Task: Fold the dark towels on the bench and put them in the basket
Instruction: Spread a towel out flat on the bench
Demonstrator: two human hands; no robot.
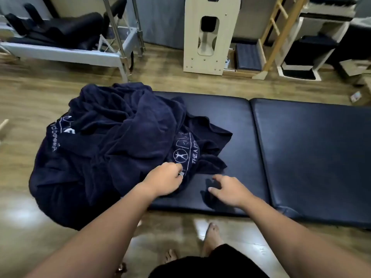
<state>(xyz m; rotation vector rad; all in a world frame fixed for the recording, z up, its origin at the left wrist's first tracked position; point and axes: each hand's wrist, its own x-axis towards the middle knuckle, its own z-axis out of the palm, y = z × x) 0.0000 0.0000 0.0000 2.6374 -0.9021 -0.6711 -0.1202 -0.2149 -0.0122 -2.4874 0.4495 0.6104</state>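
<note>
A heap of dark navy towels (112, 141) with white printed logos covers the left end of the black padded bench (301, 157) and hangs over its edge. My left hand (163, 180) pinches the near edge of a towel just below a round white logo. Apart from the heap, my right hand (226, 189) hovers just above the bare bench pad with its fingers spread and loosely bent, holding nothing. No basket shows in this view.
The bench stands on a wooden floor (30, 101). Behind it are a white-framed exercise machine (66, 51), a pale wooden upright unit (208, 35) and a wooden ladder frame (279, 33). My bare feet (212, 235) stand at the bench's near edge.
</note>
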